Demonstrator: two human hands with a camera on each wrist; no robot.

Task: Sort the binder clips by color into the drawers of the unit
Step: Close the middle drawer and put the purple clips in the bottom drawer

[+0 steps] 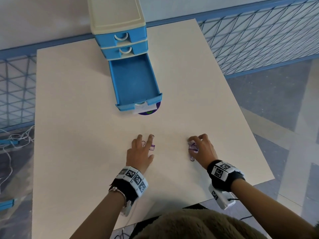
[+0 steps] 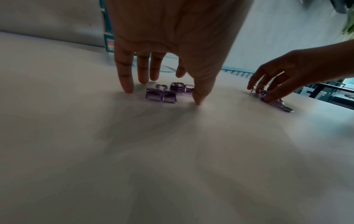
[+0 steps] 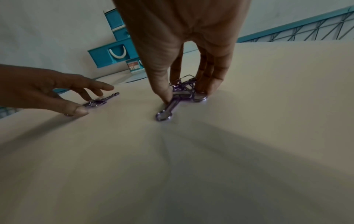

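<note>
Clips (image 2: 161, 95), purple, lie on the table (image 1: 86, 118) under your left hand (image 1: 140, 153), its fingers straight and spread around them, tips on the surface. Your right hand (image 1: 202, 149) pinches a second purple bunch (image 3: 184, 92) between thumb and curled fingers. Behind, the unit's (image 1: 117, 19) bottom drawer (image 1: 134, 80) stands pulled out.

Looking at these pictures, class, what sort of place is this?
Probably a staged recording workspace, not a home: a bare white table, blue mesh fencing around it, and tracking markers strapped on both wrists.

clips (image 1: 193, 147) on table (image 1: 86, 118), drawer unit (image 1: 120, 31) behind
</note>
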